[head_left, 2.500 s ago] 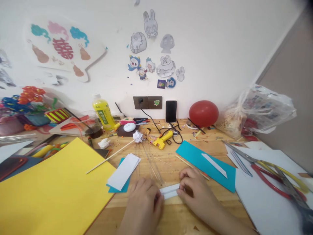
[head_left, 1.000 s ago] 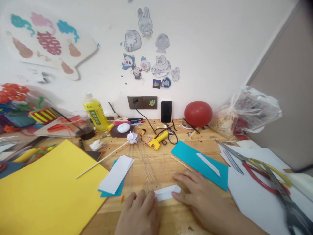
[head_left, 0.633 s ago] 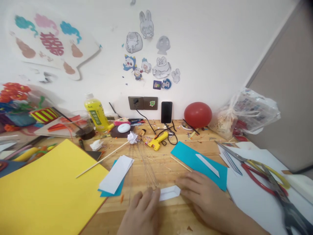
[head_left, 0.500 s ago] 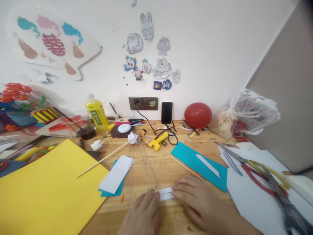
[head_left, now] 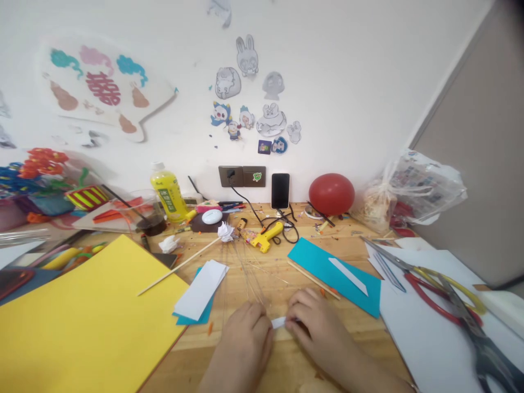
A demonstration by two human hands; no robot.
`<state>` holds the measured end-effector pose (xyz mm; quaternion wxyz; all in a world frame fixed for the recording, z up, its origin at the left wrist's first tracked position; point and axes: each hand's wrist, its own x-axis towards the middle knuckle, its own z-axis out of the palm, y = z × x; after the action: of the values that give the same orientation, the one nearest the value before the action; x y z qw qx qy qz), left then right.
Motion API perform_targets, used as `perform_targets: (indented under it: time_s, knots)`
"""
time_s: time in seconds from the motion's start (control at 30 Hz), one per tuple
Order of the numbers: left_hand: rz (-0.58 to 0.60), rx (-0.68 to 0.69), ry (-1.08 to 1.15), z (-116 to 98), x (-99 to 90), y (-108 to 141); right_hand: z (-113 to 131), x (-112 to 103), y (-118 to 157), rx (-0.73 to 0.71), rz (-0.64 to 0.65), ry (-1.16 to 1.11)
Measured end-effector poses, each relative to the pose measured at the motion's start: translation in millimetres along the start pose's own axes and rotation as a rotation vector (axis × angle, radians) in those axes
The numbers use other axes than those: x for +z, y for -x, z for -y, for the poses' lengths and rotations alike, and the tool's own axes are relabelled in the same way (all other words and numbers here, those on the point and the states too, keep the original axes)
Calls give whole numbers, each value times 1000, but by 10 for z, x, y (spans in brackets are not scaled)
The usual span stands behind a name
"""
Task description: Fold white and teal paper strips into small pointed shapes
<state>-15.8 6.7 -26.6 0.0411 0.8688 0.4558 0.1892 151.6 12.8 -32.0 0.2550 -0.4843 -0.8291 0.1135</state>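
Observation:
A small white paper strip (head_left: 279, 322) lies between my two hands near the table's front, only its middle showing. My left hand (head_left: 248, 337) is closed on the strip's left end, fingers curled. At the other end, the bent fingers of my right hand (head_left: 313, 322) pinch the paper. Both ends are hidden under the fingers. To the left, white paper pieces (head_left: 201, 289) lie on blue paper (head_left: 207, 312). A thin wooden stick (head_left: 313, 279) and a blue sheet (head_left: 333, 275) bearing a white strip (head_left: 347, 275) lie beyond my right hand.
Yellow paper (head_left: 94, 311) covers the left. A stick with a white paper flower (head_left: 225, 232) crosses its corner. Behind are a yellow glue gun (head_left: 267, 237), phone (head_left: 280, 190), bottle (head_left: 168, 194) and red balloon (head_left: 331, 194). Large scissors (head_left: 434, 289) lie on white sheets at right.
The white strip shows narrower between my hands than before. My right hand has curled its fingers more, and my left hand has turned inward along the paper. The view has tilted slightly.

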Motion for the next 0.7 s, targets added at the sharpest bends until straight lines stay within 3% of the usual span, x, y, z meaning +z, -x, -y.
perform_targets:
  time_s: [0.1,0.23,0.43,0.7]
  knots:
    - [-26,-81,-39,39,28,-36,40,-11,-45,170,3,-53]
    - [-6,-166,3,47,2,-66,30,-10,-71,237,18,-53]
    - [-6,-183,72,17,-9,-25,-20,-35,-66,168,21,-117]
    - [-65,13,9,75,3,10,-8,-34,-36,-15,68,-122]
